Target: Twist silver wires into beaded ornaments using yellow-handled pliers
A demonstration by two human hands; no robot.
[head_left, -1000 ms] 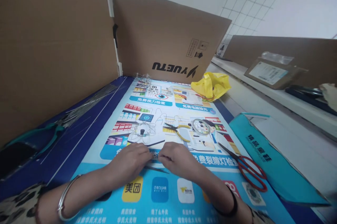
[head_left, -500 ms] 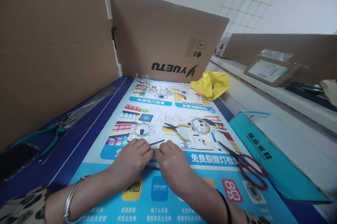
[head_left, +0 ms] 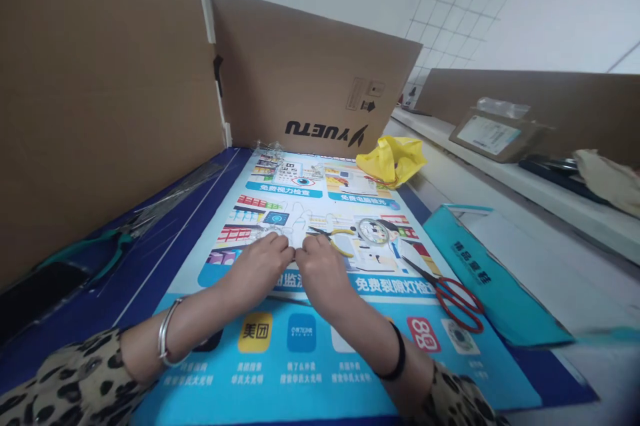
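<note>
My left hand and my right hand meet over the printed poster, thumbs and fingers pinched together. What sits between the fingertips is too small and hidden to make out. Thin pale wire loops show just beyond the fingers. Partly behind my right hand lie pliers with yellow handles. A round coil of wire rests to their right. Nearer my right forearm are scissors with red handles. A clear wire piece is partly covered by my left hand.
Cardboard panels stand at the back and left. A yellow plastic bag lies at the far right, a teal box beside the scissors. On the left are a bundle of thin wires and a teal-handled tool.
Both hands have moved slightly up and away from me over the poster, still pinched together. More of my sleeves shows, and the camera view has shifted a little.
</note>
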